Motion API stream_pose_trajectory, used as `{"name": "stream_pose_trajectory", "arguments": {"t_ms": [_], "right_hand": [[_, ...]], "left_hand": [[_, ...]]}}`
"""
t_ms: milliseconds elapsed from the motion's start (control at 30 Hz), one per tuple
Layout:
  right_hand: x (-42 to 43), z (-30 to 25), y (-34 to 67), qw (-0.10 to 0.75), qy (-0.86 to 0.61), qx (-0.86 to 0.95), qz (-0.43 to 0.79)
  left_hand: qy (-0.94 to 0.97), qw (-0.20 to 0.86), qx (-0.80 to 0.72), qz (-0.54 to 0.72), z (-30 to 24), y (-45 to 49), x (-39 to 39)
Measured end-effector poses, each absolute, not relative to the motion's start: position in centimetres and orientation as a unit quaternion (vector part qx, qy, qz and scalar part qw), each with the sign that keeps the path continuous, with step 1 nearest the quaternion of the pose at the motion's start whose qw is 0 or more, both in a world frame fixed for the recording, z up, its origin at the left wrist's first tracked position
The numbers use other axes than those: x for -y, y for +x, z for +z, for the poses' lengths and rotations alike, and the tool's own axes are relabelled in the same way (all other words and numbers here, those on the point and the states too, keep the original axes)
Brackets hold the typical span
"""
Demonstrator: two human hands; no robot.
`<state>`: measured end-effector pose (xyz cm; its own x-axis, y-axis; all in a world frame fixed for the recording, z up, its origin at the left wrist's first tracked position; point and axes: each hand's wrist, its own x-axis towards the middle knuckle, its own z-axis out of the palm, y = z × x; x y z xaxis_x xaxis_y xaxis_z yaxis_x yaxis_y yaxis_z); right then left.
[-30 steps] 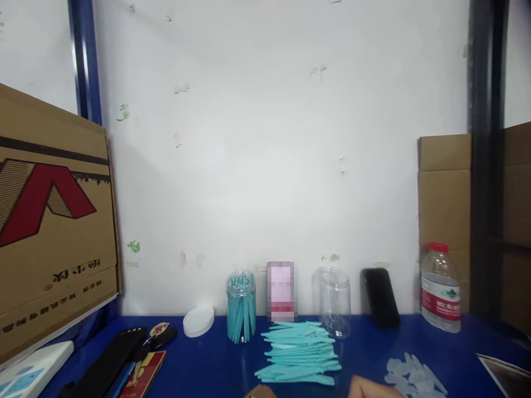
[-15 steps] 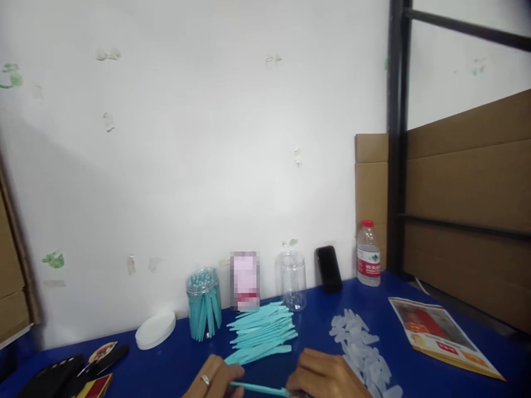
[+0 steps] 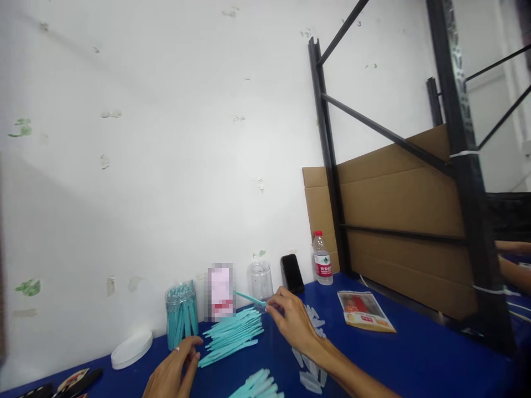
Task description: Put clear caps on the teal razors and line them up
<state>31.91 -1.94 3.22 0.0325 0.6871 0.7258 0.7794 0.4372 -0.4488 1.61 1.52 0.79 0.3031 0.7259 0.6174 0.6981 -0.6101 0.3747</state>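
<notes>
My right hand (image 3: pixel 293 321) is raised over the blue table (image 3: pixel 398 359) and pinches one teal stick (image 3: pixel 250 298) by its end, close to the empty clear jar (image 3: pixel 261 281). My left hand (image 3: pixel 173 371) hovers low near the front, fingers loosely curled with a ring on one, just left of the pile of teal sticks (image 3: pixel 232 336). A second small heap of teal sticks (image 3: pixel 257 386) lies at the bottom edge. A clear jar filled with teal sticks (image 3: pixel 181 313) stands by the wall. Clear plastic caps (image 3: pixel 309 359) lie scattered under my right forearm.
A white lid (image 3: pixel 131 349), a black phone (image 3: pixel 292 273), a water bottle (image 3: pixel 322 259) and a printed leaflet (image 3: pixel 364 311) sit on the table. A black metal rack (image 3: pixel 460 166) backed with cardboard (image 3: pixel 398 210) stands on the right. Another person's arm (image 3: pixel 514 260) shows behind it.
The view has swung right and up. My right hand lifted the teal stick from low near the front toward the empty jar; my left hand let go of it.
</notes>
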Motion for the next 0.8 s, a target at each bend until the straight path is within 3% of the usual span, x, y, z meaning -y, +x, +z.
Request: {"name": "stream_pose_trajectory", "arguments": {"t_ms": [200, 567, 800], "right_hand": [[1.2, 3.2, 33.0, 0.479, -0.534, 0.693, -0.074], [0.9, 3.0, 35.3, 0.417, -0.521, 0.741, 0.071], [2.0, 2.8, 33.6, 0.38, -0.483, 0.788, 0.035]], "left_hand": [[0.81, -0.023, -0.44, 0.386, 1.5, 1.9, -0.9], [0.799, -0.017, -0.482, 0.358, 2.2, 2.4, -0.1], [0.831, -0.013, -0.43, 0.353, 2.0, 3.8, 1.2]]}}
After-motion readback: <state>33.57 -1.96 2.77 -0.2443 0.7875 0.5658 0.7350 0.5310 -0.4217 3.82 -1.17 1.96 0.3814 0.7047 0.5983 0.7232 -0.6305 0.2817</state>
